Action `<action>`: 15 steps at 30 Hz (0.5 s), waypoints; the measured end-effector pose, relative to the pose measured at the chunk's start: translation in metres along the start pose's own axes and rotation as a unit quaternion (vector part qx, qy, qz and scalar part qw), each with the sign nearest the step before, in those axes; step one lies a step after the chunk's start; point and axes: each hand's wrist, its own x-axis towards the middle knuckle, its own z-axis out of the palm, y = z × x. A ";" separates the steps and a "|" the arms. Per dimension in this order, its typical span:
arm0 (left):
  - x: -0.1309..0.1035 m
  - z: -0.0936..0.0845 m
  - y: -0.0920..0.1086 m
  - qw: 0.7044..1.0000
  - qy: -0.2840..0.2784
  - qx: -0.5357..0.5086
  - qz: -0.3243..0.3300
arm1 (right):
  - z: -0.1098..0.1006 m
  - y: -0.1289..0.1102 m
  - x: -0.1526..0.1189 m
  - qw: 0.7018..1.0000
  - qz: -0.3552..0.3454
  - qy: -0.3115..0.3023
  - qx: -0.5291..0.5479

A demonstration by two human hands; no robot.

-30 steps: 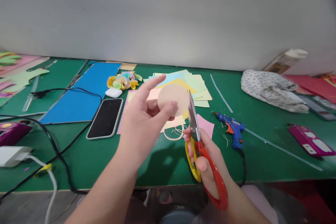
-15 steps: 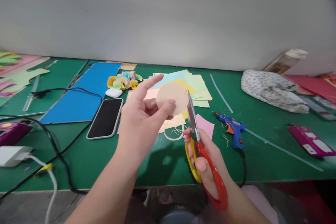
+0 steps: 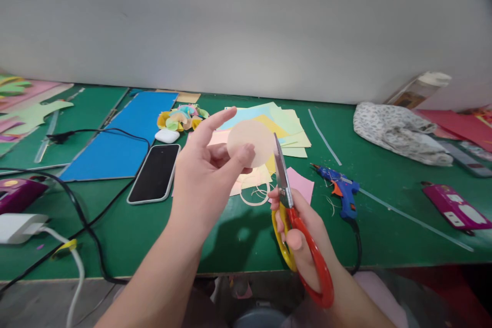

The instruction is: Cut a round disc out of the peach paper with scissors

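Between thumb and fingers, my left hand [image 3: 209,174] pinches a pale peach paper circle [image 3: 255,138], its index finger raised. My right hand [image 3: 303,230] grips scissors [image 3: 283,174] with one red and one yellow handle, blades pointing up. The blade tips are at the circle's right edge; whether they touch it I cannot tell. Below the circle, thin curled paper offcuts [image 3: 255,202] lie on the green table [image 3: 238,251]. Behind my hands spreads a pile of coloured paper sheets [image 3: 294,120], with a pink sheet [image 3: 302,182] nearer me.
On the left are a phone [image 3: 156,171], a white case [image 3: 167,136], a blue board [image 3: 111,138], curled paper pieces [image 3: 182,118] and black cables [image 3: 77,205]. To the right lie a blue glue gun [image 3: 342,189], a glue stick [image 3: 325,136], patterned cloth [image 3: 392,130] and a purple packet [image 3: 457,205].
My left hand and the paper circle have shifted very slightly left. The scissors stay almost in place, still beside the circle's right edge.
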 end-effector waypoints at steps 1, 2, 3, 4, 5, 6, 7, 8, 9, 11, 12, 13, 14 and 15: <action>0.000 0.000 0.001 1.000 0.004 -0.001 0.001 | 0.000 0.000 0.000 1.000 -0.002 0.000 -0.005; 0.000 0.000 0.001 1.000 0.008 -0.001 0.004 | 0.000 0.000 0.000 1.000 -0.005 0.001 -0.011; 0.000 0.000 0.002 1.000 0.011 0.000 0.007 | -0.001 -0.001 0.001 1.000 -0.011 0.001 -0.016; 0.000 0.000 0.002 1.000 0.011 0.000 0.010 | -0.001 -0.002 0.002 1.000 -0.017 0.000 -0.019; 0.001 0.000 0.001 1.000 0.009 0.000 0.012 | -0.001 -0.003 0.003 1.000 -0.021 -0.004 -0.020; 0.002 -0.001 0.000 1.000 0.002 0.002 0.011 | -0.002 -0.004 0.004 1.000 -0.021 -0.007 -0.019; 0.003 -0.002 -0.001 1.000 -0.008 0.005 0.010 | -0.003 -0.004 0.005 1.000 -0.021 -0.012 -0.015; 0.005 -0.003 -0.002 1.000 -0.022 0.007 0.011 | -0.003 -0.005 0.006 1.000 -0.011 -0.017 -0.014; 0.006 -0.004 -0.004 0.999 -0.039 0.009 0.013 | -0.004 -0.005 0.006 1.000 -0.010 -0.018 -0.013; 0.009 -0.006 -0.006 0.997 -0.072 0.009 0.018 | -0.005 -0.005 0.007 0.999 -0.031 -0.011 -0.004; 0.009 -0.006 -0.008 0.996 -0.082 0.007 0.020 | -0.005 -0.006 0.007 0.999 -0.040 -0.002 0.002; 0.009 -0.007 -0.008 0.995 -0.093 0.005 0.018 | -0.005 -0.008 0.006 0.999 -0.046 0.008 0.010; 0.009 -0.006 -0.009 0.994 -0.105 0.006 0.013 | -0.006 -0.010 0.006 0.998 -0.054 0.022 0.018; 0.009 -0.006 -0.009 0.993 -0.121 0.010 0.006 | -0.006 -0.013 0.006 0.998 -0.045 0.023 0.025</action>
